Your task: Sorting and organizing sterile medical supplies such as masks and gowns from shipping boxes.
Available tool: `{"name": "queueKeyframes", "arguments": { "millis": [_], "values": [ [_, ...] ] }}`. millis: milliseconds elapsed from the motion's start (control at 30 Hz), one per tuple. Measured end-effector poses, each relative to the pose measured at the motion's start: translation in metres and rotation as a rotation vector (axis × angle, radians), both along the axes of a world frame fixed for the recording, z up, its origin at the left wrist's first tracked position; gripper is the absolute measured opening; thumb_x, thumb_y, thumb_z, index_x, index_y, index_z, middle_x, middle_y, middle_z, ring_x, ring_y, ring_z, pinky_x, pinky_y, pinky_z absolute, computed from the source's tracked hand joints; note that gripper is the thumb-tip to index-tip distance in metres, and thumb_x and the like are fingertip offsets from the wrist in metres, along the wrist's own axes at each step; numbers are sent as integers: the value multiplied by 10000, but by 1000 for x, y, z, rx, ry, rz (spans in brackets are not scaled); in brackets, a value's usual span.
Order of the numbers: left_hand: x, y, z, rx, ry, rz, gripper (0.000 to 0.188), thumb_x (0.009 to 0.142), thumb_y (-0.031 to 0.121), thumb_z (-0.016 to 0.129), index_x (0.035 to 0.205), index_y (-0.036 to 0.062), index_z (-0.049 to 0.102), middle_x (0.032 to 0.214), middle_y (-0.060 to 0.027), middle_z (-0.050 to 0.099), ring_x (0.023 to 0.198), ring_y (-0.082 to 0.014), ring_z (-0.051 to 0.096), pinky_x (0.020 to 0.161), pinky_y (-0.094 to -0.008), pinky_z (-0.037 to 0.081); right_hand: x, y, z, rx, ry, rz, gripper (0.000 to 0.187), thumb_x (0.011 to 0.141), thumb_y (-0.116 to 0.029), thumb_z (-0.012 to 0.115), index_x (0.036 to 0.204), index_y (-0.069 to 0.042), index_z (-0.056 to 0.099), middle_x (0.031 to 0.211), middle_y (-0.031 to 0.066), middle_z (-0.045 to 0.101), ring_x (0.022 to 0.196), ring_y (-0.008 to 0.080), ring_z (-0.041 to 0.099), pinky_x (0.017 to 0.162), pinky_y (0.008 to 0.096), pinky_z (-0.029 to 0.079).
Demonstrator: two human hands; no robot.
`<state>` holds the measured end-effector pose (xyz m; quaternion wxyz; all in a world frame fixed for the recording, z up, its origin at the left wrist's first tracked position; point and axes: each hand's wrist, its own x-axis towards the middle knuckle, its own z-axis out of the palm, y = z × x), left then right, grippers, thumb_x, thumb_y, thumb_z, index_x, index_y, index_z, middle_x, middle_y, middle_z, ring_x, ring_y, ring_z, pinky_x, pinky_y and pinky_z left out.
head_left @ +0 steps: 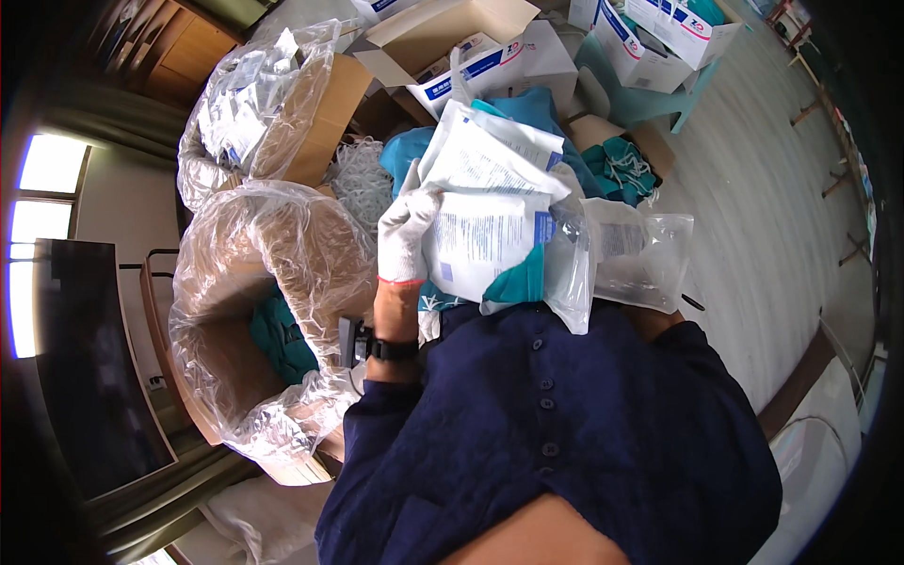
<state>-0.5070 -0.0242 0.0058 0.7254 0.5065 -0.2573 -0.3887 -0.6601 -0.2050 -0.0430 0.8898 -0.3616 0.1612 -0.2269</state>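
My left hand (407, 229), in a white knitted glove with a red cuff edge, grips the left side of several white printed plastic packages (485, 240). They are held up in front of my chest, overlapping each other. A piece of teal cloth (518, 279) shows at their lower right corner. To the right hangs a clear plastic bag (640, 256), partly see-through, touching the packages. Behind that bag my right forearm (659, 323) shows briefly; the right hand itself is hidden, so its fingers and hold cannot be seen.
At the left stands a carton lined with clear plastic (268, 221), with teal cloth (281, 334) inside. Beyond it, another lined carton holds white packages (247, 104). An open white box (471, 71) sits ahead. Boxes rest on a pale green stool (692, 99) at far right.
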Motion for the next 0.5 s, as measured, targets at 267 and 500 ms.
{"name": "queueKeyframes", "arguments": {
  "millis": [267, 500],
  "values": [
    [7, -11, -7, -221, 178, -53, 190, 896, 173, 739, 1018, 30, 714, 1000, -44, 706, 900, -150, 651, 862, -313, 521, -3, 4, -11, 0, 5, 7, 239, 947, -141, 663, 1137, 5, 669, 836, 65, 689, 759, 76, 641, 654, 200, 507],
    [25, -11, 8, -209, 118, 260, 244, 956, 172, 657, 1106, -19, 674, 1083, -106, 695, 931, -176, 659, 848, -326, 541, -26, 22, 33, -576, 387, -29, 304, 926, -163, 683, 1185, -6, 656, 937, 100, 704, 780, 95, 657, 700, 224, 524]
  ]
}}
